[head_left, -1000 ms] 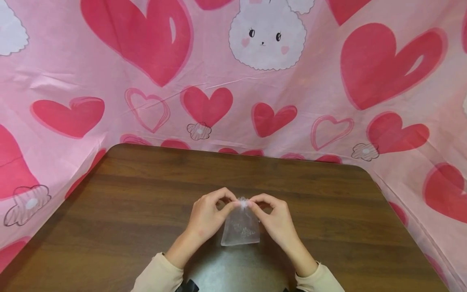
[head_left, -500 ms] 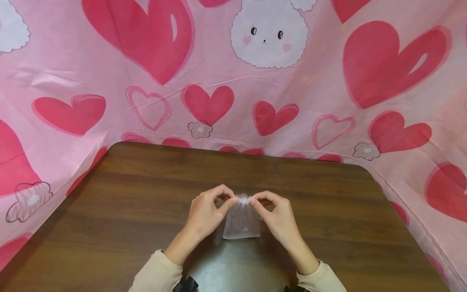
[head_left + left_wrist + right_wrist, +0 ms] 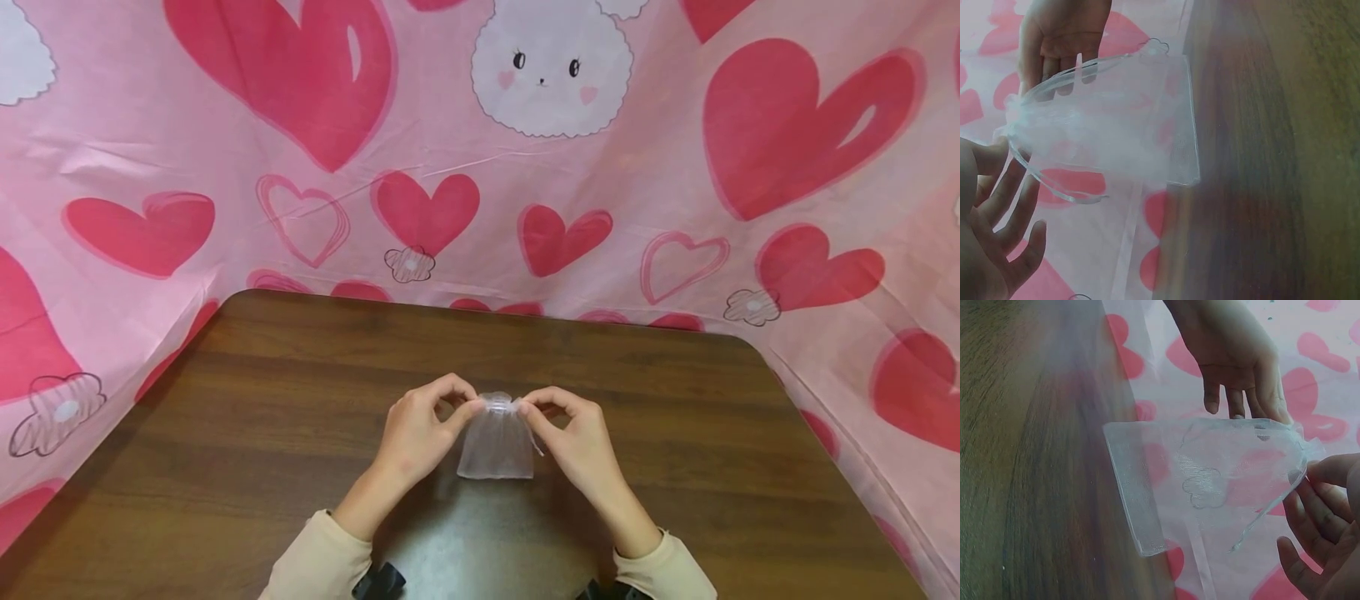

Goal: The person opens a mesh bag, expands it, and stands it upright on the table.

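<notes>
Both hands hold a sheer pouch by its gathered neck above the table.

The left hand (image 3: 420,437) and right hand (image 3: 573,442) pinch the organza pouch (image 3: 497,446) at its mouth, fingers curled on the drawstring ribbon (image 3: 1054,181); it seems mid-closing, and next calls for an even outward pull.

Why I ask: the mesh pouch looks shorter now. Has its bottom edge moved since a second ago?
Yes. The pouch bottom edge has moved up the frame, away from the near table edge, while both hands pinch its top.
</notes>
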### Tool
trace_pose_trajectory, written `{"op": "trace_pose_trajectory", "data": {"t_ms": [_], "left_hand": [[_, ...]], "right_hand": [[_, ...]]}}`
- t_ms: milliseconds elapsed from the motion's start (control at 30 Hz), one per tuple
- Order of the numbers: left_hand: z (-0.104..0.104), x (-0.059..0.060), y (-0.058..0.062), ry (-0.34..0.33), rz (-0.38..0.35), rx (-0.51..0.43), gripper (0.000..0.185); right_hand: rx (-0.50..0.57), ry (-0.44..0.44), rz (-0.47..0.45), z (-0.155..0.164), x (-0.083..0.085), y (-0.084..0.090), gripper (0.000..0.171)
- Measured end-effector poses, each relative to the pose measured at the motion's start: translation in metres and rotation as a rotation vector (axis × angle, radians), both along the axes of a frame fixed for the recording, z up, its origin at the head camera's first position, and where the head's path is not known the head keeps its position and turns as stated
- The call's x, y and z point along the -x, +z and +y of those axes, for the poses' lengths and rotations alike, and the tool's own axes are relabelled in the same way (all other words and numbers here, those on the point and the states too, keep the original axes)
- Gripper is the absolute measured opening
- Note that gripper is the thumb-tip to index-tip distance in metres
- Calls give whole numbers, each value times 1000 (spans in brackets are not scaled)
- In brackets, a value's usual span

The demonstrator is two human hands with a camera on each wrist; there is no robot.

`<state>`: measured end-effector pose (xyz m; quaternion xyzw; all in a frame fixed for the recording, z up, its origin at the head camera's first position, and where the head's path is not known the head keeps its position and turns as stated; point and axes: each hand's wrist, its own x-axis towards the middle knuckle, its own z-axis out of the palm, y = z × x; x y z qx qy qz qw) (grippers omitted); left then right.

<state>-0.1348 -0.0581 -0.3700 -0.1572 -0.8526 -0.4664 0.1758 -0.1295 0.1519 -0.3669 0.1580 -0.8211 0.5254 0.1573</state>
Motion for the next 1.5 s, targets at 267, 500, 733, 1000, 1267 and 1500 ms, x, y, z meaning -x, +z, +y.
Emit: {"op": "trace_pose_trajectory", "data": {"t_ms": [267,500,733,1000,1267,1500], "left_hand": [[-2,0,1,26,-1,-4,13],[-3,1,2,33,-6,-9,13],[-3,0,3,33,-21,-12,11],[-6,1,5,45,-42,-9,11],[-12,3,6,62,-58,-36,10],[-13,3,7,53,-88,-31,9]], "right_hand": [[-10,8,0,2,2,1,4],[-15,8,-8,4,1,1,7],[-16,8,14,6,1,2,4],[-12,13,28,8,2,4,4],[-17,2,12,15,5,3,3],[-65,30,34,19,6,4,3]]}}
